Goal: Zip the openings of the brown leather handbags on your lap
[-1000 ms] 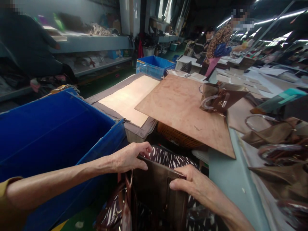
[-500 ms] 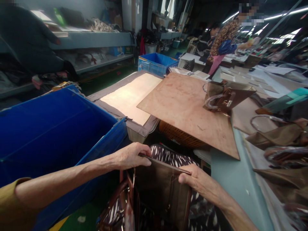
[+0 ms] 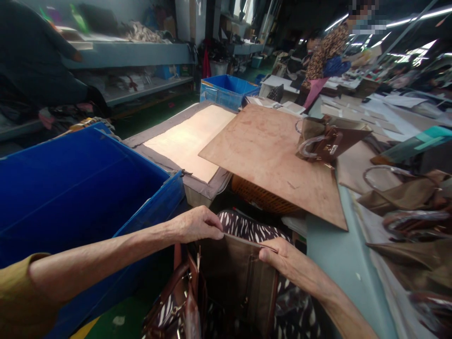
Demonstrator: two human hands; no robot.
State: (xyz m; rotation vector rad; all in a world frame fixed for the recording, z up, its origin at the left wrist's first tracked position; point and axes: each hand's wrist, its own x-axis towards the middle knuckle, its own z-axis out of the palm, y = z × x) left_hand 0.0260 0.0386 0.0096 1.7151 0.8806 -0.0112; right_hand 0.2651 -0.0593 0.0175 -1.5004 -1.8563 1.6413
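My left hand pinches the left top edge of a brown leather bag held upright low in front of me. On the bag's right top edge my right hand is closed, fingers curled over the rim. Behind the bag lies a brown-and-white zebra-patterned fabric. At the bottom centre a brown handle with metal hardware hangs beside the bag.
A big blue plastic crate stands at my left. Ahead sit a padded table and a plywood board over an orange basket. Brown handbags lie along the bench at right. Other people work in the background.
Both hands keep hold of the bag's top edge. The bag has lifted and tilted slightly, and my right hand has shifted a little right and down along the rim.
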